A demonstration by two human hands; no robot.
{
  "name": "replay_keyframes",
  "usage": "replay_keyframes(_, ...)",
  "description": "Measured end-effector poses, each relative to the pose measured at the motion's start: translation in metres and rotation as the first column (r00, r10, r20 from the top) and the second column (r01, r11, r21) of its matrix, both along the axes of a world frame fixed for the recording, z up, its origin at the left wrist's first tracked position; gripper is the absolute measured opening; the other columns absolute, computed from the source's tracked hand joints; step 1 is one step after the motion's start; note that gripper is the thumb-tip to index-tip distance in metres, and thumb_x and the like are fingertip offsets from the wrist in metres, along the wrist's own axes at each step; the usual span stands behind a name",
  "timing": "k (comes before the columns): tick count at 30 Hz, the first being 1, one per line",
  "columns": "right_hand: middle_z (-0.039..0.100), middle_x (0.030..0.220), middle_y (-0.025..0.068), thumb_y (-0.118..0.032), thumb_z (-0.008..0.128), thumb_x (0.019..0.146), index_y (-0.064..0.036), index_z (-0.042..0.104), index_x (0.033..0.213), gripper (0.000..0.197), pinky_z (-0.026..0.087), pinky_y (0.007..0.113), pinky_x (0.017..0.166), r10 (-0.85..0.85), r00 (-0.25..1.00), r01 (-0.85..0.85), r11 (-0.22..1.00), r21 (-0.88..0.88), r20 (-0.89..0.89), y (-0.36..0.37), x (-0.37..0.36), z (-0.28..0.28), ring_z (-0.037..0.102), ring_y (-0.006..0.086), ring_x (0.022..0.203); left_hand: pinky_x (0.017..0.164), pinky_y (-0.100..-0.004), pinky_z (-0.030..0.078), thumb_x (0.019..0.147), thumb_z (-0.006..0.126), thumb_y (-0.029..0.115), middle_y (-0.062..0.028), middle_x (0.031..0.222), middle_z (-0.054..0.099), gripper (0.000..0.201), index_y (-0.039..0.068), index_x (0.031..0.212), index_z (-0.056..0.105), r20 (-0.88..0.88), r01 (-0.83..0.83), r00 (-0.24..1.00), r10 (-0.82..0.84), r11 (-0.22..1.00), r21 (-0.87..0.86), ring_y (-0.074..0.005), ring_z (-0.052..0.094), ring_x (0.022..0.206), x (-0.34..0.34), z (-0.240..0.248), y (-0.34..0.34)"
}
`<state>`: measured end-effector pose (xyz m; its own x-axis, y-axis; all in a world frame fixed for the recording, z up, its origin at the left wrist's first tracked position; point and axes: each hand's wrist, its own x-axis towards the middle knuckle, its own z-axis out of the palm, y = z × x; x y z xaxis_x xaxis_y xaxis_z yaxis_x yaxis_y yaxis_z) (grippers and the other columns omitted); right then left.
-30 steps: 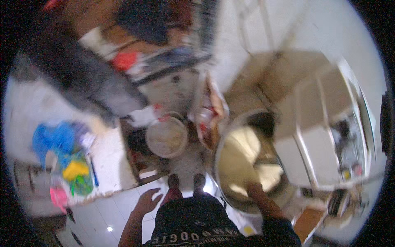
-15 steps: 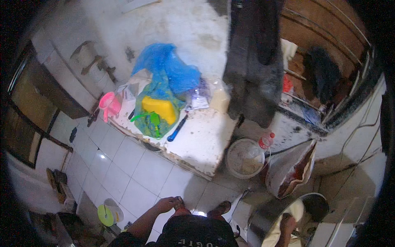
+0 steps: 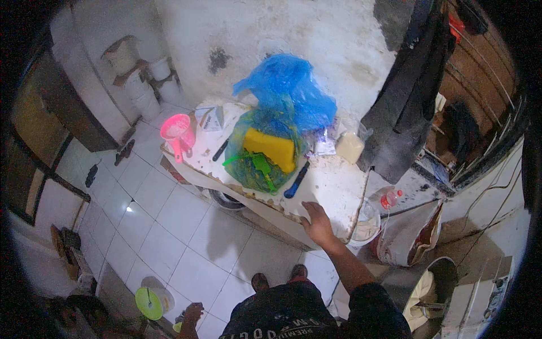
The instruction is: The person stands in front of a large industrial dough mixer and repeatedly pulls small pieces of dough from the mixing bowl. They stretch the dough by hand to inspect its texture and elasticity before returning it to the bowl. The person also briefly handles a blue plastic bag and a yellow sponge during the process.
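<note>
My right hand [image 3: 318, 224] is open over the front edge of the white worn table [image 3: 336, 200], fingers toward the blue-handled tool [image 3: 297, 179] but apart from it. Left of that tool, a blue-green plastic bag [image 3: 243, 135] lies around a yellow block [image 3: 270, 148], with a bright green plastic utensil [image 3: 262, 168] on top. A dark-handled tool [image 3: 221, 150] lies left of the bag. Low at the left, my left hand [image 3: 193, 312] hangs beside my body near a bucket with a lime-green lid [image 3: 148, 303]; its fingers are too small and dim to read.
A pink measuring jug [image 3: 178, 135], a small white carton [image 3: 209, 118] and a bag of pale contents [image 3: 350, 147] stand on the table. A white bucket [image 3: 367, 219], an open sack [image 3: 415, 234] and a metal bowl with pale dough [image 3: 423, 288] are at the right.
My right hand has come out of the metal bowl at the lower right and up to the table edge. My left hand has dropped lower and leftward. The view has turned left.
</note>
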<state>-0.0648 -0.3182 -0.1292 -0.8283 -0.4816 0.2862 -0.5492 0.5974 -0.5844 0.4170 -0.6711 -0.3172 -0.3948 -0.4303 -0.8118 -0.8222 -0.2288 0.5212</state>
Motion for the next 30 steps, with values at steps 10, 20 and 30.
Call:
replay_keyframes(10, 0.038, 0.123, 0.021, -0.008, 0.065, 0.069, 0.0008, 0.038, 0.122, 0.06, 0.034, 0.043, 0.096, -0.11, 0.976, 0.134, 0.984, 0.12, -0.187, -0.127, -0.167, -0.005, 0.038, 0.0377, 0.112, 0.049, -0.0325, 0.043, 0.085, 0.052, 0.034, -0.0077, 0.091, 0.063, 0.031, 0.012, 0.107, 0.051, 0.025, -0.246, 0.969, 0.246, 0.945, 0.216, -0.0204, 0.058, 0.065, 0.047, -0.046, 0.007)
replay_keyframes(20, 0.041, 0.117, 0.0199, -0.007, 0.069, 0.06, -0.007, 0.043, 0.119, 0.064, 0.041, 0.045, 0.087, -0.176, 0.972, 0.194, 0.975, 0.11, -0.156, -0.136, -0.186, -0.019, 0.041, 0.0393, 0.106, 0.056, -0.0309, 0.045, 0.084, 0.053, 0.035, -0.0075, 0.089, 0.062, 0.039, 0.004, 0.108, 0.051, 0.071, -0.296, 0.955, 0.289, 0.944, 0.145, -0.0179, 0.059, 0.071, -0.076, 0.024, 0.013)
replay_keyframes(30, 0.049, 0.111, 0.0173, -0.003, 0.069, 0.059, -0.0047, 0.052, 0.106, 0.05, 0.044, 0.043, 0.083, -0.089, 0.992, 0.073, 0.983, -0.167, -0.09, -0.137, -0.187, -0.01, 0.05, 0.0363, 0.097, 0.063, -0.0284, 0.045, 0.083, 0.056, 0.034, -0.0065, 0.09, 0.06, 0.037, 0.003, 0.105, 0.055, -0.001, -0.01, 1.0, 0.01, 0.996, -0.089, -0.0143, 0.055, 0.072, -0.222, 0.079, -0.005)
